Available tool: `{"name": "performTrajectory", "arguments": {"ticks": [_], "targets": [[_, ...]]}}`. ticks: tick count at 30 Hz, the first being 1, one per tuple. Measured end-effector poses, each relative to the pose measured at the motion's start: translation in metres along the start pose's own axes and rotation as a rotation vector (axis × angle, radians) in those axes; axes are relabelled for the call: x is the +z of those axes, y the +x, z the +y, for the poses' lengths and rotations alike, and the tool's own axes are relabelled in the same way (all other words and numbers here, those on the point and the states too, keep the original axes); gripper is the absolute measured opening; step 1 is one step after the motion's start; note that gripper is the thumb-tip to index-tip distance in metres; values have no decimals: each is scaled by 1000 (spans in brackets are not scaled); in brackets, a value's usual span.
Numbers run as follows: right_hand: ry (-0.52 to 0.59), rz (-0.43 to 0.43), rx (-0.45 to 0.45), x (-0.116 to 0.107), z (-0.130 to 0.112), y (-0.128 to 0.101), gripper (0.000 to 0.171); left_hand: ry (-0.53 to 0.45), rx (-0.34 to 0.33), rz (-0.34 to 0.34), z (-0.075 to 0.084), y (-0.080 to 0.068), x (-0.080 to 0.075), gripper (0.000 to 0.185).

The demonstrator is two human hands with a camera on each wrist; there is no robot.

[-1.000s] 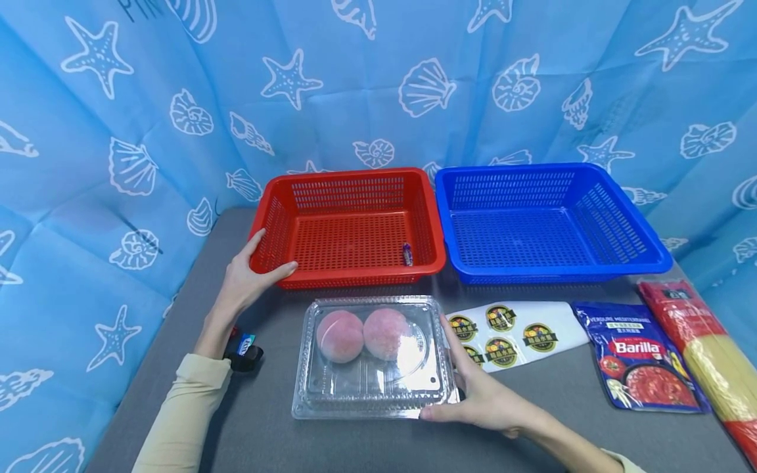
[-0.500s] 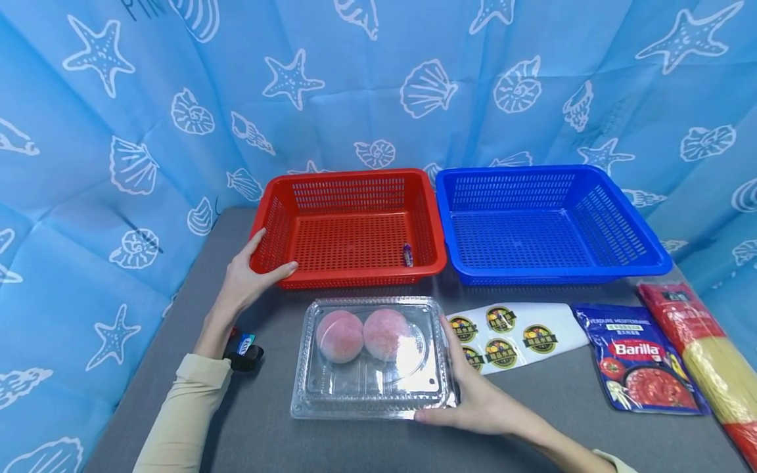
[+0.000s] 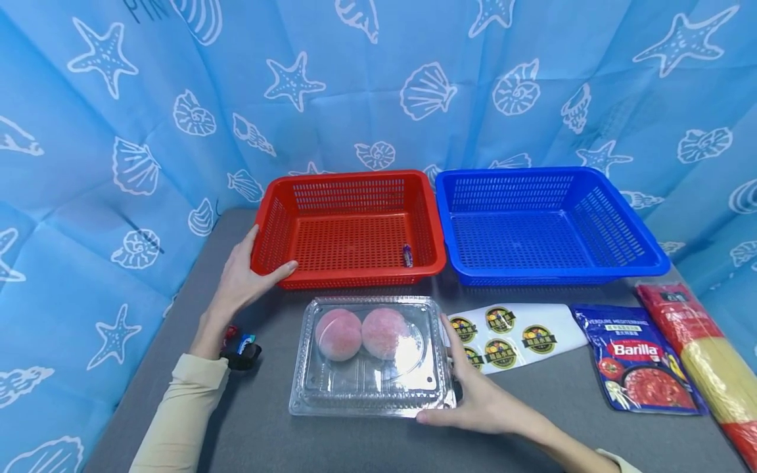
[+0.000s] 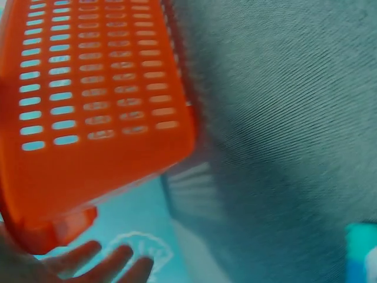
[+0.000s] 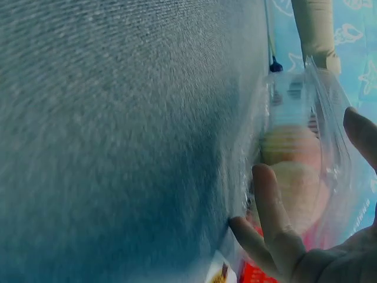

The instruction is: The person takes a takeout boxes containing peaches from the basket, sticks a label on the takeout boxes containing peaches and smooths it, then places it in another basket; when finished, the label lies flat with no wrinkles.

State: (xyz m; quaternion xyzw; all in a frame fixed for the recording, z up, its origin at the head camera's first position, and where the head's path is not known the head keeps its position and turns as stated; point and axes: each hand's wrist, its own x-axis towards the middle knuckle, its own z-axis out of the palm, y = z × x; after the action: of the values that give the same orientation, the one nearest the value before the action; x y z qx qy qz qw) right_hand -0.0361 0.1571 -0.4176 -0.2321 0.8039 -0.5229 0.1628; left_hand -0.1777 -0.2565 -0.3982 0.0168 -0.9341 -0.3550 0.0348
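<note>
A clear plastic clamshell box with two pink peaches inside stands in the middle of the table. My right hand holds its right end, thumb at the near corner and fingers along the side. In the right wrist view, the spread fingers lie against the box wall. At the near left corner of the red basket is my left hand. Its thumb reaches the front rim and its fingers extend along the outer left side. The left wrist view shows these fingers straight beside the basket.
A small purple wrapped item lies in the red basket. The blue basket adjoins it. A sticker sheet, a Barilla sauce pouch and a pasta pack lie rightward. A black object sits by the left forearm.
The left index finger has slipped off the rim to the basket's outer side. The right thumb has moved slightly left along the box's near corner, and the box has shifted a little left.
</note>
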Motion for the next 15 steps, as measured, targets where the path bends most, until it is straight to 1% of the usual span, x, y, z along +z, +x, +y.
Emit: {"name": "performTrajectory", "arguments": {"ticks": [5, 6, 9, 12, 15], "targets": [[128, -56, 80, -14, -3, -10, 139, 125, 26, 85, 18, -11, -9, 100], [139, -60, 89, -18, -3, -11, 139, 137, 40, 101, 23, -15, -10, 97], [116, -43, 117, -29, -2, -16, 138, 162, 100, 125, 39, -29, -11, 90], [90, -8, 139, -41, -2, -20, 138, 169, 171, 109, 57, -47, -8, 86], [46, 37, 150, -53, -1, -25, 133, 195, 222, 41, 76, -70, -4, 85]]}}
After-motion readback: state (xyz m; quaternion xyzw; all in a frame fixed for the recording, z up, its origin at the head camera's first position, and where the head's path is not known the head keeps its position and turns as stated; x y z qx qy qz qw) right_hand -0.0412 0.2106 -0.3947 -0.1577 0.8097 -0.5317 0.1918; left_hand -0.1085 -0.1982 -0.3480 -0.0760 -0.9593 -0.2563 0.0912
